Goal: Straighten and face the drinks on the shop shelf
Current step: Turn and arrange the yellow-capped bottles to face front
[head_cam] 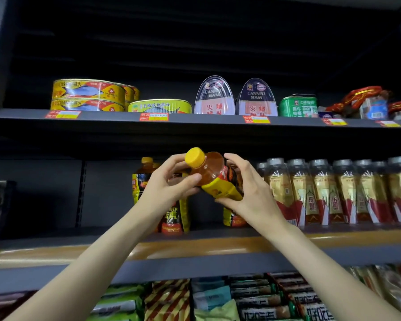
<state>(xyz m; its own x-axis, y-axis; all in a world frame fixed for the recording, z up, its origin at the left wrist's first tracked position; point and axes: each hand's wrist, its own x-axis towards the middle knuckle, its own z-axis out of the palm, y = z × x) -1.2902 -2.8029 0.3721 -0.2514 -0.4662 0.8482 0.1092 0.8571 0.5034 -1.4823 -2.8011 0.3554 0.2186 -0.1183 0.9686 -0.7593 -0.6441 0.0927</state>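
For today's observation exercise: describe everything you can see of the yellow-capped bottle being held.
The bottle is clear plastic with amber drink inside, a yellow screw cap and a yellow, black and orange label. It is tilted, cap up and to the left, lifted off the middle shelf in front of similar bottles. The left hand grips its neck side; the right hand grips its labelled body.

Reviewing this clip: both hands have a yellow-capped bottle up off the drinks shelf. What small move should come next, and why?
Probably tip the yellow-capped bottle upright. The left hand and right hand grip it tilted, cap toward the upper left, in front of the gap between the bottles of the same kind standing on the shelf. Only once upright can it be set there label forward.
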